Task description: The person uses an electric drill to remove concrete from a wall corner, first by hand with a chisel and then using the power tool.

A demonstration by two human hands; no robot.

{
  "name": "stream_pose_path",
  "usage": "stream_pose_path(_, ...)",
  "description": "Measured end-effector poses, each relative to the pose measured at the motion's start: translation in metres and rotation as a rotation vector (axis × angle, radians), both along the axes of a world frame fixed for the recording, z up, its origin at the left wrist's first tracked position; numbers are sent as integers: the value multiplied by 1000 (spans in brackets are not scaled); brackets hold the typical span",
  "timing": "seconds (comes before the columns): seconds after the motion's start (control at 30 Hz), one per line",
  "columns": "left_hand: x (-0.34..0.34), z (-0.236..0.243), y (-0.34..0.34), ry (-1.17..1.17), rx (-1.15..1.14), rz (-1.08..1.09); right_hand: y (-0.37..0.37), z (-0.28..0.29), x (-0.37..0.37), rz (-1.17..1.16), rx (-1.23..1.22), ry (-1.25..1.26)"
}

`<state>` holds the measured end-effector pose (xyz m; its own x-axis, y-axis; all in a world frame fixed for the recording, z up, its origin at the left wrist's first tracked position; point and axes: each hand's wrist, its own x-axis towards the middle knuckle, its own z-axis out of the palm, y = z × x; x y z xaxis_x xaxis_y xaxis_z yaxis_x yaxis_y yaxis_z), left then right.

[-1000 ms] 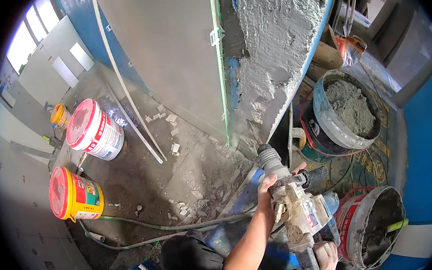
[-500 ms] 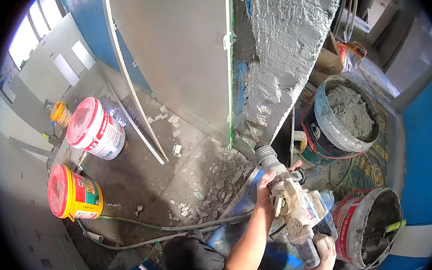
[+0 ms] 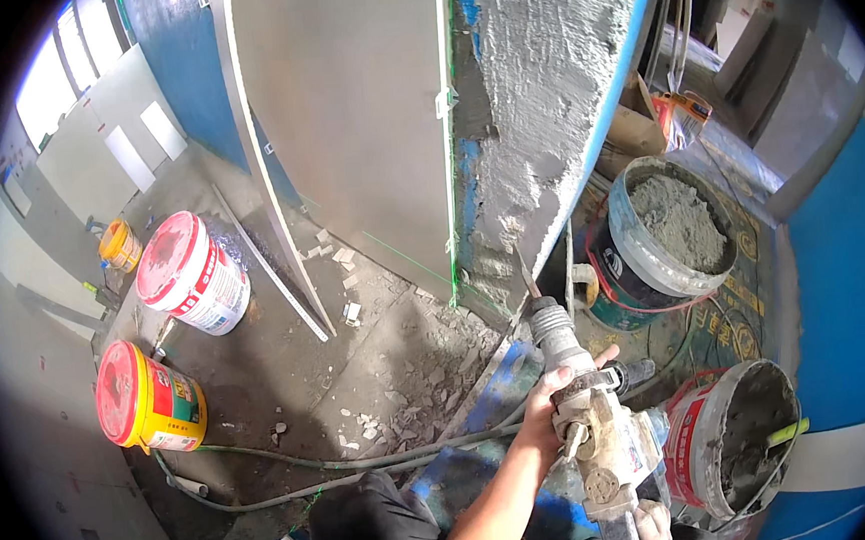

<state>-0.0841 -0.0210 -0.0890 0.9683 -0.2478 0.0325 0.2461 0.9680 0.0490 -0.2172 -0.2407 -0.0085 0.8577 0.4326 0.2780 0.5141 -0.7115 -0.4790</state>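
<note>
Both my hands are closed around a dusty rotary hammer (image 3: pixel 604 434), which points away from me and slightly left. My left hand (image 3: pixel 541 413) grips it at the front, just behind the ribbed grey collar, beside the side handle (image 3: pixel 632 371). At the back, my right hand (image 3: pixel 653 525) wraps the rear handle, partly cut off by the lower edge. A thin chisel bit (image 3: pixel 528 275) sticks out of the collar. Its tip lies over the lower part of a rough grey plastered wall face (image 3: pixel 550 91); whether it touches, I cannot tell.
Right of the tool stand a bucket of grey powdery mix (image 3: pixel 617 257) and a bucket of wet mortar (image 3: pixel 690 443). Broken rubble (image 3: pixel 430 380) covers the floor by the corner. Hoses (image 3: pixel 316 466) cross it. Lidded buckets, one white (image 3: pixel 215 285) and one yellow (image 3: pixel 176 398), stand left.
The rotary hammer has come slightly back toward me and right, and its chisel bit now shows. Both hands keep their grip. The whole view has shifted a little.
</note>
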Motion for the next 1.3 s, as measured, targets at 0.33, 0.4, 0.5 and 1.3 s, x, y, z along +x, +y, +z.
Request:
stream_pose_path(0.33, 16, -3, 8, -50, 2, -3, -2, -13, 17, 63, 46, -2)
stream_pose_path(0.4, 17, -1, 15, -59, 47, -5, 1, -11, 24, 128, -25, 52)
stream_pose_path(0.5, 24, 1, 0, -20, 70, 32, -4, -13, 31, 97, 39, -61)
stream_pose_path(1.3, 42, -20, 24, 25, 38, 113, 17, 0, 62, 87, 18, 14)
